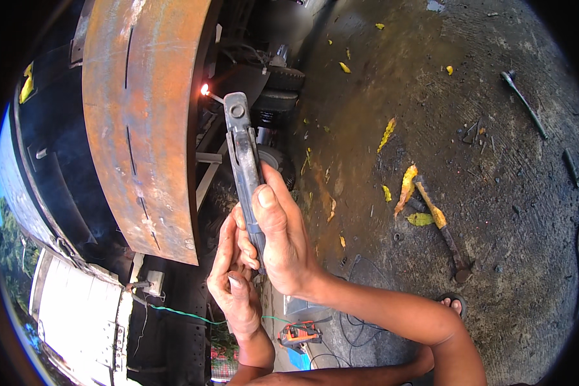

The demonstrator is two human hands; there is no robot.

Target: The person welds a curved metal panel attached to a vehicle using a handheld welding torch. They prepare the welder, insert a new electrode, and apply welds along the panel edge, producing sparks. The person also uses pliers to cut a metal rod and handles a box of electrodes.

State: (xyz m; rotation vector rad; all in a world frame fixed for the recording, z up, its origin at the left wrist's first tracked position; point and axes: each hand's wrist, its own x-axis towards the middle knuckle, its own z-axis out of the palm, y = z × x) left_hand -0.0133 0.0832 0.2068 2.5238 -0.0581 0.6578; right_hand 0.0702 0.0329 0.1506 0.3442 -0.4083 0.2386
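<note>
My right hand grips a dark welding electrode holder, which holds a short rod with a glowing tip beside the right edge of a curved, rusty steel plate. My left hand sits lower and to the left, fingers curled against the holder's handle. Part of that grip is hidden behind the right hand.
Wheels show behind the plate; a white panel is lower left. On the wet concrete lie a hammer, a long metal tool and yellow leaves. An orange machine with cables sits below, near a sandaled foot.
</note>
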